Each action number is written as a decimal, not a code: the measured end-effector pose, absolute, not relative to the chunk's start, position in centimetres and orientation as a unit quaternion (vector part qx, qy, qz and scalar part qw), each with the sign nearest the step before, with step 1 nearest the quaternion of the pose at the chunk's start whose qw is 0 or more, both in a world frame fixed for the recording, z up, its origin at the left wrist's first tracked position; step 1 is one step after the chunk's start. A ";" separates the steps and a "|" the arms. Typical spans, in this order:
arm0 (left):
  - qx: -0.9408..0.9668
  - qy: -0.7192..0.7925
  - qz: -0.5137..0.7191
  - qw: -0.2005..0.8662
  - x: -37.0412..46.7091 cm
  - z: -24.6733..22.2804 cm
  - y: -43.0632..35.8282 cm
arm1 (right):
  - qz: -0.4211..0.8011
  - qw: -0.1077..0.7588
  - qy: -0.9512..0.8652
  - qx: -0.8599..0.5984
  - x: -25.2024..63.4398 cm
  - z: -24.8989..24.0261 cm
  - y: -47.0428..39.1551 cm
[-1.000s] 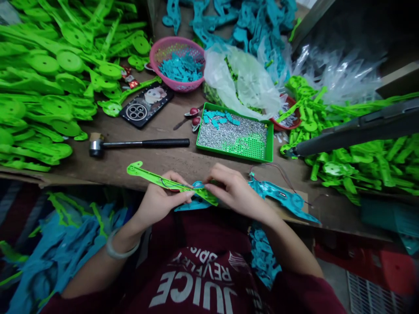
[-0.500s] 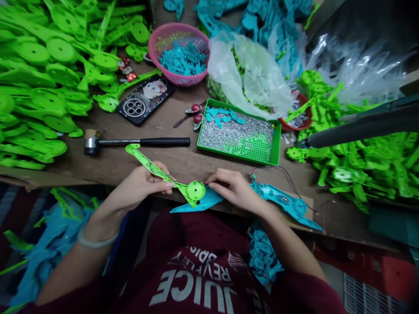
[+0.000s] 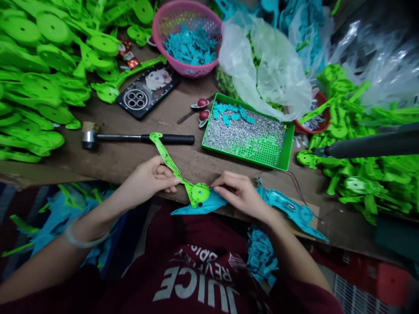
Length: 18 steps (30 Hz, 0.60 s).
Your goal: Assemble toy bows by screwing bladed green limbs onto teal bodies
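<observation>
My left hand pinches a long lime-green plastic piece around its middle. The piece has a round disc at its lower end and a narrow arm that slants up to the left, over the hammer handle. Thin dark and red wires run along it. Just right of the disc, my right hand is closed, thumb against fingers, on the thin wire. Beneath the disc lies a blue plastic piece at the table's front edge. Another blue piece, with wires trailing from it, rests right of my right wrist.
A hammer, a phone and a green tray of small metal parts lie ahead. Behind stand a pink basket and a plastic bag. Green pieces heap up left and right; a dark bar juts in.
The green piece has turned steeper, its arm end swinging right onto the hammer handle, and its disc now sits over the blue piece. My left hand moved slightly right. The view shifted.
</observation>
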<state>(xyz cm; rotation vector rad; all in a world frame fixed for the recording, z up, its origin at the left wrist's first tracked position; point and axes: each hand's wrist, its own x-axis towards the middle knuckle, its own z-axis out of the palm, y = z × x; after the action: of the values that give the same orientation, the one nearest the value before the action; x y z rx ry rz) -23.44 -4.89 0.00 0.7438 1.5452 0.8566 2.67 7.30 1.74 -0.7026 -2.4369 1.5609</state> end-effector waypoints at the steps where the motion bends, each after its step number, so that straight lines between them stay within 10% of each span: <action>1: 0.346 0.688 0.356 0.529 -23.4 0.2 -5.6 | 0.517 0.081 -0.821 -0.228 2.7 1.8 7.2; 7: 0.625 0.714 0.285 0.132 -22.8 1.8 -8.3 | 0.397 0.043 -0.898 -0.186 2.5 3.3 5.2; 18: 0.757 0.566 0.312 0.099 -24.3 -1.5 -6.8 | 0.272 0.048 -0.942 -0.191 1.7 2.4 3.2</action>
<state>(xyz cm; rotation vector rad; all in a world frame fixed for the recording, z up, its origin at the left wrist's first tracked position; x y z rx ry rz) -24.32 -6.75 -1.50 2.2391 1.6736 0.9240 1.75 3.18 2.45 -0.5823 -2.8719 0.8298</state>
